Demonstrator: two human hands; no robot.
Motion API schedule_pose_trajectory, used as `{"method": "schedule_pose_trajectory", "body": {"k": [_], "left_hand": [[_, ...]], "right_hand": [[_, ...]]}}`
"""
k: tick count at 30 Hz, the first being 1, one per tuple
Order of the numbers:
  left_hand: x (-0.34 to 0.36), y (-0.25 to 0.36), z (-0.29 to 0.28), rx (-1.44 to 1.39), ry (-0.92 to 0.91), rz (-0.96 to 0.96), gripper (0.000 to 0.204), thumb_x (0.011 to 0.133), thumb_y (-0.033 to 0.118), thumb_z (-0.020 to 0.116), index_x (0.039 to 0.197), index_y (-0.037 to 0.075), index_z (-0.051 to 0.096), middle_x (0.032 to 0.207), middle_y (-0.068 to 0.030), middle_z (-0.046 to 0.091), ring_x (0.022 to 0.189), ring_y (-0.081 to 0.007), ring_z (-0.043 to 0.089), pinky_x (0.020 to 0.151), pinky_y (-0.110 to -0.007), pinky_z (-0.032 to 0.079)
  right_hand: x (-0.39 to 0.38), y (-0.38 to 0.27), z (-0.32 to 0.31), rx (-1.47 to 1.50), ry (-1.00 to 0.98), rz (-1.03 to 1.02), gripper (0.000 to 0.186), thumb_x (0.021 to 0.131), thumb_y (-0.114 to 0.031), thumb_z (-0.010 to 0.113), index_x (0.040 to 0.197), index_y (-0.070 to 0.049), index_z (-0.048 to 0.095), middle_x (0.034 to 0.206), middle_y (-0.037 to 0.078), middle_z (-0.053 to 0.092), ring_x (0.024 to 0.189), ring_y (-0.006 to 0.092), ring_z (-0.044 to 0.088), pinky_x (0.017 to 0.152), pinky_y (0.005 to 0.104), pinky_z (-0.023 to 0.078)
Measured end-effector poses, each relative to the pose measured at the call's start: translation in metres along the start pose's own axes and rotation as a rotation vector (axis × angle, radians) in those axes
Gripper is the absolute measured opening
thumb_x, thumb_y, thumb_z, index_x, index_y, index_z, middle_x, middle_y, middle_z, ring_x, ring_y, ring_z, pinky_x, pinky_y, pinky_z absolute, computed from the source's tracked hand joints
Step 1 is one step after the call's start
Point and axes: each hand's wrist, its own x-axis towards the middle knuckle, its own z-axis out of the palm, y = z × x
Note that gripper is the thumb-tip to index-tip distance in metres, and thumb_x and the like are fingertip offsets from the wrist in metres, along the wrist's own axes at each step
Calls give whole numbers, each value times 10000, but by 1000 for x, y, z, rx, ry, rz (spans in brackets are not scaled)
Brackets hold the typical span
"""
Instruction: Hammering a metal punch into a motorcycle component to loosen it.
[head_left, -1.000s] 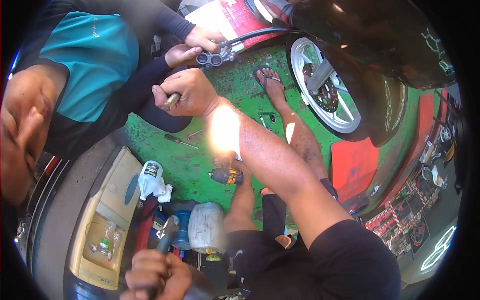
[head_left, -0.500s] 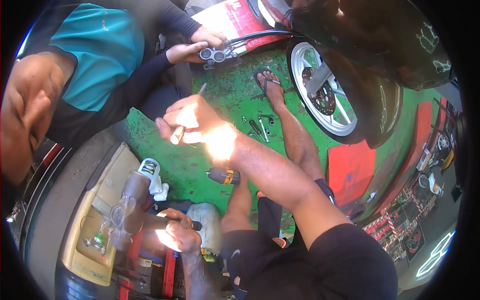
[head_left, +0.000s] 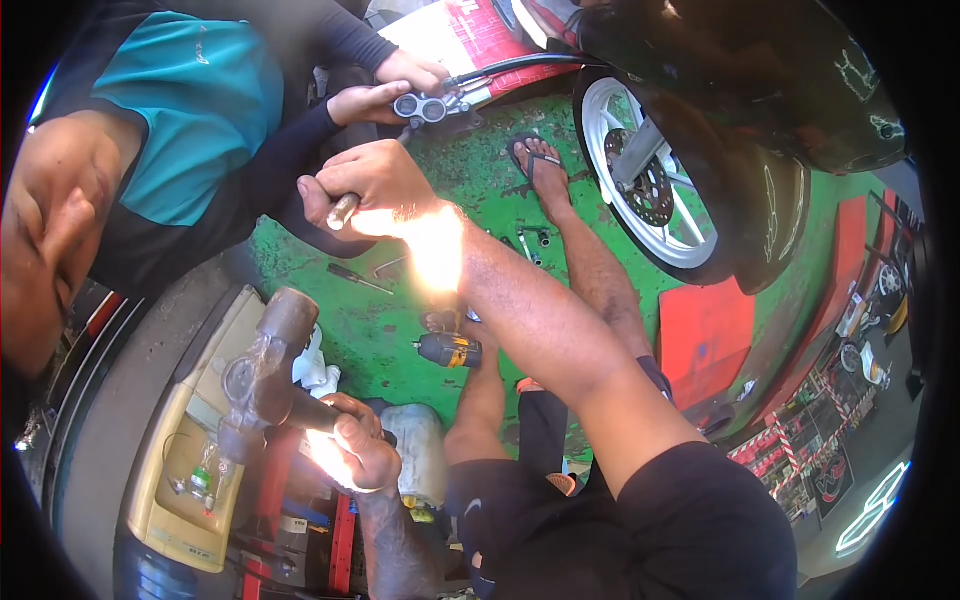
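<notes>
My left hand [head_left: 368, 452] is wrapped round the handle of a hammer [head_left: 262, 385], whose heavy, worn metal head is raised at the lower left. Ahead of it, my right hand [head_left: 380, 182] is closed on a short metal rod [head_left: 343, 211]. One end of the rod sticks out on the thumb side; the other end is hidden behind the fist. Just beyond my right hand, a co-worker in a teal and black shirt holds a brake caliper [head_left: 425, 107] with two round pistons and a black hose. Whether the rod touches the caliper cannot be seen.
On the green floor lie a screwdriver [head_left: 358, 278], a cordless drill [head_left: 447, 350] and some sockets [head_left: 543, 238]. A white-rimmed motorcycle wheel [head_left: 690, 225] stands at the right. A cream tray [head_left: 150, 510] and a whitish jug [head_left: 418, 440] are at the lower left.
My right hand has moved up and slightly left with the rod, nearer the caliper. The hammer head has tilted up and right, and the screwdriver on the floor has come into view.
</notes>
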Motion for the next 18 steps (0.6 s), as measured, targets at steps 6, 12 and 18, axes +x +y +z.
{"method": "schedule_pose_trajectory", "body": {"k": [6, 12, 18], "left_hand": [[10, -27, -12, 77, 22, -24, 420, 1024, 429, 633, 1050, 29, 509, 699, 6, 437, 518, -48, 356, 452, -220, 283], [30, -37, -12, -1460, -179, -916, 457, 1075, 432, 423, 1228, 35, 589, 859, -68, 569, 669, -157, 502, 566, -294, 388], [35, -40, 13, 181, -18, -157, 249, 1049, 299, 563, 1034, 51, 547, 718, 36, 451, 585, -30, 354, 530, -207, 281]], "right_hand": [[-3, 16, 0, -115, 34, -7, 358, 846, -94, 737, 555, -75, 529, 520, 89, 493, 476, 279, 549, 466, 388, 426], [-9, 24, 0, -125, -22, -40, 317, 831, -96, 747, 582, -83, 551, 541, 83, 525, 496, 286, 575, 476, 396, 440], [-7, 27, -1, -136, -80, -42, 299, 820, -90, 746, 585, -84, 562, 546, 83, 544, 491, 288, 578, 466, 390, 446]]}}
